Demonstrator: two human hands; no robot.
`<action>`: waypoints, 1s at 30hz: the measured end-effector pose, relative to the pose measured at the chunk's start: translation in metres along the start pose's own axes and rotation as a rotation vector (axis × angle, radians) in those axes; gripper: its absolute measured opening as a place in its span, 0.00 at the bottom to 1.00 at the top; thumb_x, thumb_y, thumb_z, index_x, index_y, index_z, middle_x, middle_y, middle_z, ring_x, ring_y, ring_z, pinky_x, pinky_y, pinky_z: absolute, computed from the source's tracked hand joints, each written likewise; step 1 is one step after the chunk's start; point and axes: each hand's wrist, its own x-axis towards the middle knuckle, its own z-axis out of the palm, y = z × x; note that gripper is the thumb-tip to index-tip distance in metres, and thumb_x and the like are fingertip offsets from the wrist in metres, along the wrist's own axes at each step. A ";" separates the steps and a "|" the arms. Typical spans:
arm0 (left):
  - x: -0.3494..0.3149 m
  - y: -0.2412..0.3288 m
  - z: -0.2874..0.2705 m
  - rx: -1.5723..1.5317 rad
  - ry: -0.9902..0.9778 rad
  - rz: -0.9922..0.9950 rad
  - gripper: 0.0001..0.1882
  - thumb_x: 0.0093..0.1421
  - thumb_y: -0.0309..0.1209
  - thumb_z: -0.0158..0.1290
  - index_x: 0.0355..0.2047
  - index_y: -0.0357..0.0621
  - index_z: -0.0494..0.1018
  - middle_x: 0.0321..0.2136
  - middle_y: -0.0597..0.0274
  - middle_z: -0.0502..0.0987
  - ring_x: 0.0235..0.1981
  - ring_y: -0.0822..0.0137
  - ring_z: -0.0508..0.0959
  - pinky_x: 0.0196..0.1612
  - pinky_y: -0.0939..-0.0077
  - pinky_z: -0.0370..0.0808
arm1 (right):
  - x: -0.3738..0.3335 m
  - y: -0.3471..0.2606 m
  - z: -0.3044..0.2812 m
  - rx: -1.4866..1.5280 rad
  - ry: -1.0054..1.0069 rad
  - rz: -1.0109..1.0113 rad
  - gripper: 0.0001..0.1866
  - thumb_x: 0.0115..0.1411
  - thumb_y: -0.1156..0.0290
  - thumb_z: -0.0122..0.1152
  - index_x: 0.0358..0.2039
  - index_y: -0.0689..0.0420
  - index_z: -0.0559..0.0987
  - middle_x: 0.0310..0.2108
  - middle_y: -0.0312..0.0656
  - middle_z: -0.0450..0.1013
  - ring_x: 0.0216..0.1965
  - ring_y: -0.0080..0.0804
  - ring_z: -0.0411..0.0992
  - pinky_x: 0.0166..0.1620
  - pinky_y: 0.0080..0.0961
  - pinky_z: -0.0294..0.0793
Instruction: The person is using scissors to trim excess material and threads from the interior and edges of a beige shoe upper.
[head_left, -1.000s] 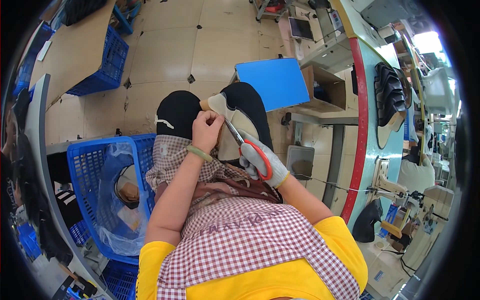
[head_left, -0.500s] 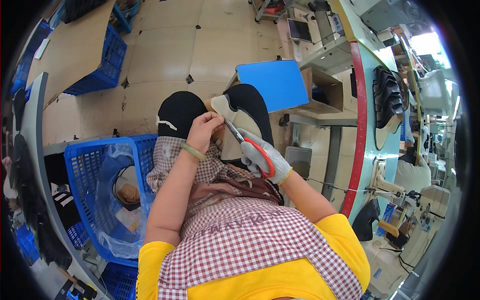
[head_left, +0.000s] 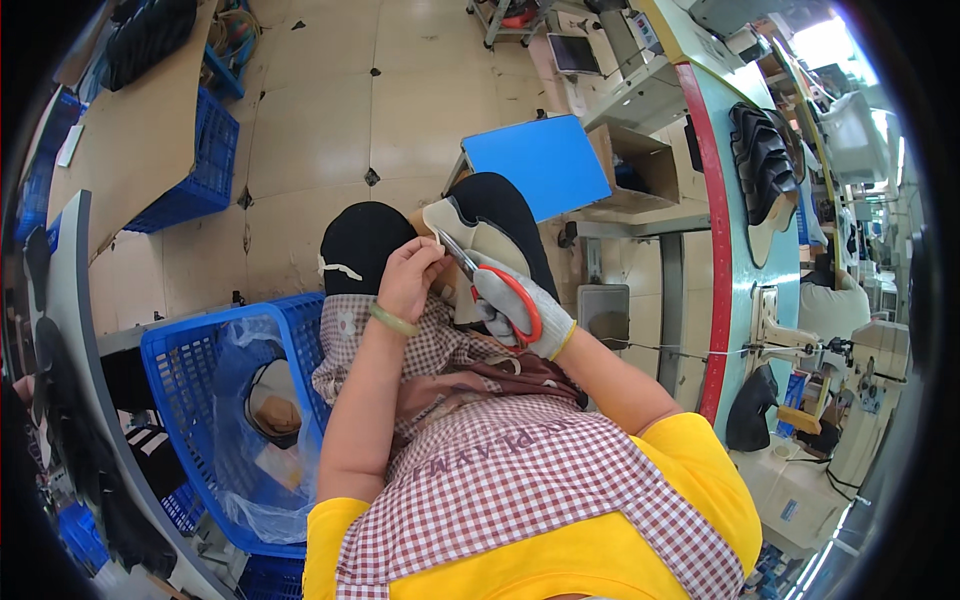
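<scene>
My bare left hand, with a pale green bangle at the wrist, pinches the edge of a cream piece of material over my lap. The piece has a dark border and lies against my dark-clad right knee. In my right hand, which wears a light grey glove, is a pair of scissors with red handles. Their blades point up and left at the pinched edge, close to my left fingertips. Whether the blades touch the material I cannot tell. A thin cream strip lies on my left knee.
Left of my lap stands a blue plastic crate lined with clear film, holding a few pieces. A blue-topped stand is ahead, beside a cardboard box. A green workbench with a red edge runs along the right, carrying stacked black pieces.
The scissor tips have shifted slightly up and left toward my left fingertips. My left hand keeps its pinch. The whole view has shifted a little.
</scene>
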 end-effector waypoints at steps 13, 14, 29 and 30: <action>-0.008 0.002 -0.002 -0.087 -0.064 0.034 0.05 0.57 0.22 0.50 0.25 0.40 0.72 0.34 0.66 0.75 0.37 0.73 0.74 0.47 0.75 0.71 | 0.022 0.016 0.016 0.151 0.005 -0.076 0.24 0.63 0.53 0.50 0.59 0.43 0.64 0.22 0.31 0.63 0.14 0.16 0.58 0.15 0.15 0.57; -0.008 0.001 -0.002 -0.087 -0.061 0.037 0.05 0.57 0.21 0.50 0.25 0.40 0.72 0.35 0.65 0.75 0.37 0.72 0.74 0.47 0.75 0.71 | 0.023 0.015 0.019 0.153 0.041 -0.058 0.24 0.63 0.53 0.50 0.58 0.43 0.64 0.22 0.31 0.63 0.14 0.16 0.58 0.15 0.15 0.57; 0.033 0.029 -0.030 0.693 0.283 0.418 0.12 0.51 0.29 0.61 0.30 0.39 0.69 0.23 0.65 0.72 0.21 0.75 0.71 0.26 0.78 0.71 | 0.026 0.005 0.031 -0.132 0.100 -0.237 0.27 0.63 0.57 0.51 0.60 0.52 0.64 0.19 0.31 0.64 0.13 0.16 0.61 0.15 0.17 0.61; 0.039 0.029 -0.036 0.977 0.277 0.399 0.11 0.51 0.31 0.60 0.32 0.36 0.74 0.23 0.62 0.76 0.23 0.72 0.74 0.27 0.78 0.72 | 0.026 0.006 0.028 -0.128 0.102 -0.205 0.27 0.63 0.57 0.51 0.60 0.52 0.63 0.19 0.31 0.64 0.13 0.16 0.61 0.16 0.16 0.61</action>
